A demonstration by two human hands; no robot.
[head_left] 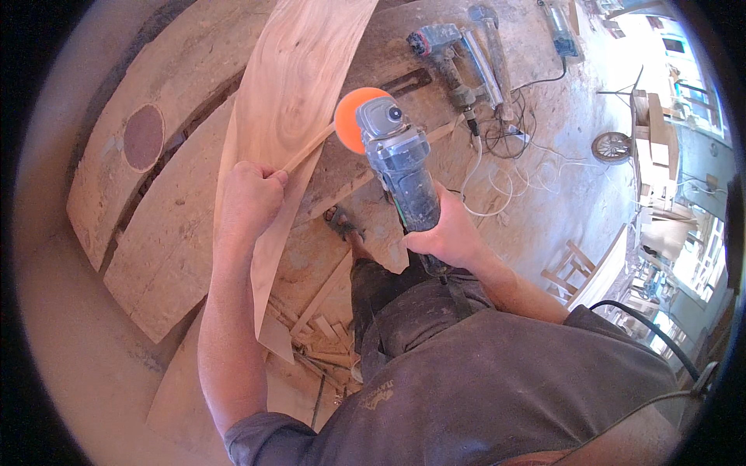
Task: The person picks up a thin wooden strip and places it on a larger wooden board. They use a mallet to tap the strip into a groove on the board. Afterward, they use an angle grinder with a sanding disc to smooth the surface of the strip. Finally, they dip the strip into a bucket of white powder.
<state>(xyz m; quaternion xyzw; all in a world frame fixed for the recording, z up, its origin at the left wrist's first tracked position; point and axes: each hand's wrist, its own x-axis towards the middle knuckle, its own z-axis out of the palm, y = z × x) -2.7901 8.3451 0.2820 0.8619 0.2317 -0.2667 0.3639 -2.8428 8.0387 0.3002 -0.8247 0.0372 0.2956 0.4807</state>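
We are gripping the power sander in the right hand, its fingers clamped around the dark body, and positioning the orange disc over the counter, near the edge facing our body. We are holding the thin wooden strip above the pale board, which is lying across that edge; the left hand's fingers are clamped on the strip's near end. The free end is pointing at the disc's left rim; we cannot tell whether they are touching. For clean contact, we should be keeping pressure light, turning the strip evenly, holding knuckles clear of the rim and watching for the tip catching.
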